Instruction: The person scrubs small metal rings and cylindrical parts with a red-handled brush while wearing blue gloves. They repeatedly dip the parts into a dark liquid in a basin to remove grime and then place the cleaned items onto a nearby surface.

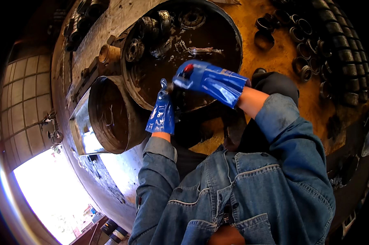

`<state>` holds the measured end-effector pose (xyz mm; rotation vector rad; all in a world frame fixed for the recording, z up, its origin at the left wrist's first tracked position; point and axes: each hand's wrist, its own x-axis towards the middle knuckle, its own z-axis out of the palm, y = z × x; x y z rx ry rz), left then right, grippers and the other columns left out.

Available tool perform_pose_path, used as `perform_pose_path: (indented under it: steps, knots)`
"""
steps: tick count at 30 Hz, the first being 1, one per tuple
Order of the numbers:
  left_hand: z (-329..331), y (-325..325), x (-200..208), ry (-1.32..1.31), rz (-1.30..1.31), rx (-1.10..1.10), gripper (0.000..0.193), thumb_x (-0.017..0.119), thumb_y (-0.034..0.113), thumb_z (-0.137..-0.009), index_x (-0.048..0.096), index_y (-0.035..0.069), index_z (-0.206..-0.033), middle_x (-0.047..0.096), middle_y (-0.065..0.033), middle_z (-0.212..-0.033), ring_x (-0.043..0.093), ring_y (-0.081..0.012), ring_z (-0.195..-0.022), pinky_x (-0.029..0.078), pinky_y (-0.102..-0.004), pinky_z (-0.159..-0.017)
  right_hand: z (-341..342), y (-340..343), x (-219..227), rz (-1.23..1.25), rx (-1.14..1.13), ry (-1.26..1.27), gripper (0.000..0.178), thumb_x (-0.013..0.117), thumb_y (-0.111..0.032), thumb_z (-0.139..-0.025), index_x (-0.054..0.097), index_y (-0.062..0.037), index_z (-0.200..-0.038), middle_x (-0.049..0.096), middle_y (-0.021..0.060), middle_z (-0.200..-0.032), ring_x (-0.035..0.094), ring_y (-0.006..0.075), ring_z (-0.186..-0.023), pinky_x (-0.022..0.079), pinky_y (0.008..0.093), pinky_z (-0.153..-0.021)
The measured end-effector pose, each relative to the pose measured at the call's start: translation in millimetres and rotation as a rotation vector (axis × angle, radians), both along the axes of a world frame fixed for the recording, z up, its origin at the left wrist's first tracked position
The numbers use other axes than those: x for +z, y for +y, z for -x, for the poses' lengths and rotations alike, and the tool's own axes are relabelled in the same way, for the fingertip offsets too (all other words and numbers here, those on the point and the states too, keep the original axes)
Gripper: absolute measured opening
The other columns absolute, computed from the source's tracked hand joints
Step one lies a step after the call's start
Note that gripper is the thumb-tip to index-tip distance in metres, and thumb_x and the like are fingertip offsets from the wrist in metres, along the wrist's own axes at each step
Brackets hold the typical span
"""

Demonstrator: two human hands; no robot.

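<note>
Both hands wear wet blue rubber gloves and meet over the near edge of a large round tub (237, 28) of dark liquid. My right hand (192, 76) is closed like a fist, with a red-ended tool (188, 69) showing at its top; the rest of the tool is hidden. Close beside it, my left hand (162, 104) is at the near left rim, thumb up, its fingers curled round something dark and hard to make out. Beyond the hands, greasy ring-shaped metal parts (192, 18) sit in the tub, and a pale, wet elongated piece (203, 50) lies in the liquid.
An open metal drum (125, 122) leans by the tub's left side. A rusty cylindrical part (109, 54) stands behind it. Loose metal rings (299, 65) cover the orange-brown floor at right, beside stacked rows of dark cylinders (346, 53). My knee (276, 83) is near the tub.
</note>
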<state>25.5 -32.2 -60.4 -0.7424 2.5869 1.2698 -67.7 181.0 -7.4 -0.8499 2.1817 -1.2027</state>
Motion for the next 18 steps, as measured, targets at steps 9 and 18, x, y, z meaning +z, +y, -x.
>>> perform_pose_path:
  steps: [9, 18]
  knots:
    - [0.7, -7.8, -3.6, 0.036, -0.041, -0.119, 0.067, 0.073, 0.041, -0.092, 0.056, -0.001, -0.142, 0.068, -0.017, -0.131, 0.067, -0.0248, -0.119, 0.053, -0.0353, -0.103, -2.5, 44.4, 1.2, 0.026, -0.462, -0.532, 0.051, 0.058, -0.048, -0.095, 0.072, 0.0003, -0.103, 0.073, 0.0187, -0.094, 0.066, 0.0297, -0.089, 0.049, 0.0406, -0.084]
    - [64.5, 85.3, 62.7, -0.501, 0.78, -0.645, 0.049, 0.068, 0.035, -0.091, 0.067, 0.005, -0.13, 0.069, -0.0252, -0.124, 0.066, -0.039, -0.118, 0.055, -0.0441, -0.098, 2.8, 42.9, -44.8, 0.059, -0.368, -0.243, 0.051, 0.058, -0.049, -0.096, 0.072, -0.0035, -0.113, 0.072, 0.0254, -0.111, 0.069, 0.0396, -0.104, 0.052, 0.0428, -0.092]
